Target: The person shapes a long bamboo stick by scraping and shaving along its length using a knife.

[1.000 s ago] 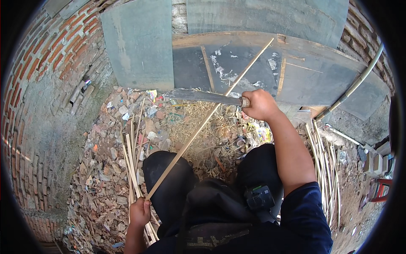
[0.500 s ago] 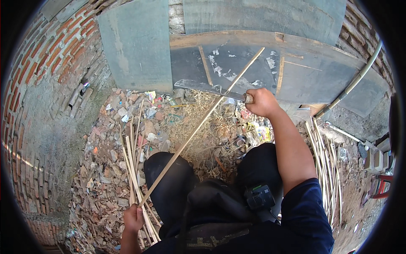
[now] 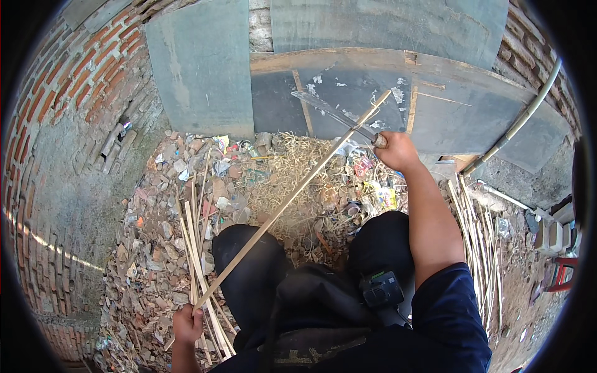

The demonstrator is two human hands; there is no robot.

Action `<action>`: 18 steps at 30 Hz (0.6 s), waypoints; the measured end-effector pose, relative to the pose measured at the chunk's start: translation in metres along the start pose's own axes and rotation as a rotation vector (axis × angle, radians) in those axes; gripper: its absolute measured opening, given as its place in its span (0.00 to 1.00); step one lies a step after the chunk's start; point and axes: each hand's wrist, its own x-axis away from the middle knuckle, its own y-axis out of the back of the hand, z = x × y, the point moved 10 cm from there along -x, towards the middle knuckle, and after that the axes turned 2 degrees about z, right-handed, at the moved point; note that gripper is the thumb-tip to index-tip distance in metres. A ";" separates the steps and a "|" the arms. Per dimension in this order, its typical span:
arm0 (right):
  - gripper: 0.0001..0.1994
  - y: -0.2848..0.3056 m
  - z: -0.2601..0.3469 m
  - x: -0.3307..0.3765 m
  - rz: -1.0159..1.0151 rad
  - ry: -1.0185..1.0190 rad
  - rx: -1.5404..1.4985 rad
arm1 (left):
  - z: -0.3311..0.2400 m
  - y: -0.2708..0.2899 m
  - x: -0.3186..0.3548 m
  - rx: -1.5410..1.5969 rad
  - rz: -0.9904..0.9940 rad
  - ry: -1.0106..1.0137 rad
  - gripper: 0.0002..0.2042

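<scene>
1. Head view: We see the left hand (image 3: 187,324) clenched around the lower end of a pale strip (image 3: 292,201) slanting up past the left knee (image 3: 233,241); whether the stub below the fist is the same piece, we cannot tell.
2. Same view: The right hand (image 3: 398,151) keeps its grip closed on a long knife (image 3: 333,115), covering most of the handle. The blade crosses the strip near its upper end; contact is hard to make out.
3. Same view: Clothing partly hides the left-side strips (image 3: 194,252); a black device (image 3: 382,290) by the right thigh defies our identification.
</scene>
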 end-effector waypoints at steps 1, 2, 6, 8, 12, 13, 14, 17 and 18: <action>0.17 -0.003 -0.003 0.000 -0.001 -0.001 0.001 | 0.000 0.003 0.001 -0.029 0.006 0.006 0.22; 0.17 -0.004 0.007 0.001 0.011 0.052 0.035 | 0.000 0.006 0.003 -0.059 0.012 0.014 0.22; 0.18 -0.013 0.037 0.003 0.125 0.190 0.098 | 0.011 0.011 0.011 -0.015 -0.008 0.042 0.21; 0.18 -0.010 0.016 0.000 0.075 0.107 0.058 | 0.017 0.012 0.015 -0.021 -0.011 0.017 0.20; 0.18 -0.011 -0.016 -0.003 0.007 -0.008 0.046 | 0.017 0.014 0.015 -0.037 0.006 0.019 0.19; 0.18 -0.012 -0.013 -0.002 0.013 0.019 0.058 | 0.019 0.016 0.015 -0.052 0.014 0.027 0.20; 0.18 -0.011 -0.006 -0.001 0.013 0.020 0.057 | 0.022 0.018 0.016 -0.069 0.019 0.038 0.20; 0.18 -0.017 0.018 0.001 0.118 0.130 0.071 | 0.029 0.013 0.016 -0.072 0.016 0.015 0.21; 0.18 -0.013 0.009 0.000 0.085 0.088 0.036 | 0.032 0.013 0.015 -0.071 0.014 0.015 0.21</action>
